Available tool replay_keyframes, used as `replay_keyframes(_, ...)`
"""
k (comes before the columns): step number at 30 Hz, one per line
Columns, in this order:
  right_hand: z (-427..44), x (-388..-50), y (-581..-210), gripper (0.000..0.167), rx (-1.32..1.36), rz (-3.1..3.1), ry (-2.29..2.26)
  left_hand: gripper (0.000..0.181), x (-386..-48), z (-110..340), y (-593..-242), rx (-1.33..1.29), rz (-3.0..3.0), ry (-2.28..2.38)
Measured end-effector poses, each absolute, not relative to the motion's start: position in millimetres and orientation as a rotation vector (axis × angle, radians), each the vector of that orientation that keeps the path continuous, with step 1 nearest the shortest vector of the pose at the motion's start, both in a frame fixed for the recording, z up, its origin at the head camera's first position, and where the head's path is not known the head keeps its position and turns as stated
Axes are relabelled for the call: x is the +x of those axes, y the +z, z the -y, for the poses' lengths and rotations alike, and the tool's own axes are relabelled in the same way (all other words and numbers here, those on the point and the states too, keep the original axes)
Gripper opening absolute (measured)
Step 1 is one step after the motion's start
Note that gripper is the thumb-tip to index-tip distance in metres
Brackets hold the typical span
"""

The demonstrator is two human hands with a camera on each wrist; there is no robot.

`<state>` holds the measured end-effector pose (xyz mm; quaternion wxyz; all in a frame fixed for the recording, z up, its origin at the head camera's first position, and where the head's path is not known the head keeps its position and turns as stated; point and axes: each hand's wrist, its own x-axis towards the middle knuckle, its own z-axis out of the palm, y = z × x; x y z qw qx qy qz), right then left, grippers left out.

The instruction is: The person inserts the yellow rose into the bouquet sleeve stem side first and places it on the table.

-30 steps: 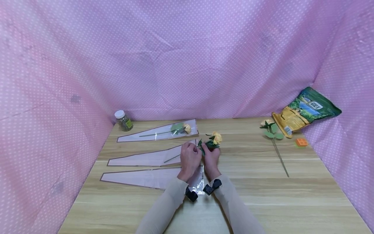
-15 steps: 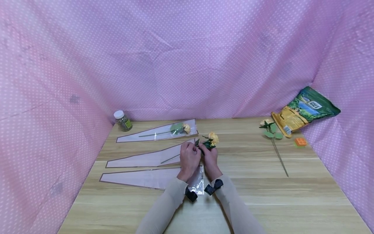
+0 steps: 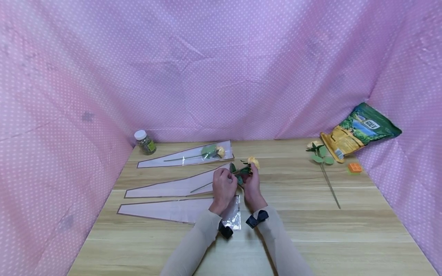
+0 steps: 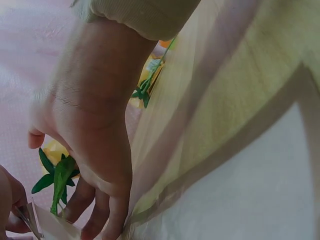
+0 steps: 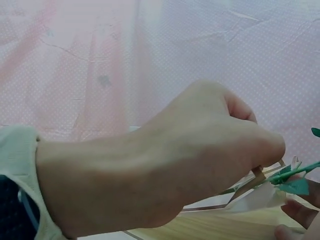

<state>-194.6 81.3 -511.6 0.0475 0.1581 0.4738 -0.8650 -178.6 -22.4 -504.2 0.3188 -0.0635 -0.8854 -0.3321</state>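
Note:
A yellow rose (image 3: 253, 161) with green leaves lies partly inside the middle flower sleeve (image 3: 165, 186), its stem running left under the film. My left hand (image 3: 223, 188) pinches the sleeve at its wide mouth, seen from behind in the right wrist view (image 5: 200, 155). Around the rose, just below its bloom, my right hand (image 3: 253, 188) holds with loosely bent fingers. The left wrist view shows that hand's fingers (image 4: 100, 212) beside the leaves (image 4: 61, 177) and sleeve edge. How firmly they grip is partly hidden.
A sleeve with a rose inside (image 3: 186, 156) lies behind; a flat sleeve (image 3: 165, 211) lies in front. Toward the right are another rose (image 3: 326, 176), an orange block (image 3: 355, 167) and a green-and-yellow bag (image 3: 359, 130). A white-lidded jar (image 3: 145, 143) stands back left.
The rose first shifted slightly left and deeper into the sleeve. My right hand then moved a little right and turned, its fingers now nearer the bloom. My left hand stayed at the sleeve mouth.

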Motion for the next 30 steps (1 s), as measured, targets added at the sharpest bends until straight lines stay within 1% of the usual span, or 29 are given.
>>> replay_keyframes(4, -84.0, -195.3, -511.1, 0.071, 0.506, -1.474, -2.597, 0.007, -178.3, 22.8, -505.2, -0.171, 2.321, -0.886)
replay_keyframes(6, -85.4, -195.6, -511.1, 0.069, 0.504, -1.510, -2.587, 0.008, -178.4, 23.0, -505.5, -0.170, 2.324, -0.888)
replay_keyframes(8, -87.0, -196.0, -511.4, 0.065, 0.506, -1.556, -2.581, 0.008, -178.5, 23.2, -506.1, -0.169, 2.330, -0.885)
replay_keyframes(13, -92.0, -196.8, -512.5, 0.045, 0.565, -1.575, -2.590, 0.007, -178.6, 24.1, -506.1, -0.173, 2.330, -0.886)
replay_keyframes(18, -97.3, -198.5, -514.5, 0.034, 0.618, -1.496, -2.661, 0.007, -178.8, 24.8, -507.1, -0.180, 2.318, -0.896)
replay_keyframes(26, -96.7, -197.4, -517.7, 0.023, 0.552, -1.454, -2.728, 0.005, -178.5, 24.3, -506.7, -0.184, 2.342, -0.890)
replay_keyframes(30, -92.5, -196.0, -519.5, 0.021, 0.508, -1.473, -2.737, 0.004, -179.2, 23.5, -506.2, -0.188, 2.337, -0.854)
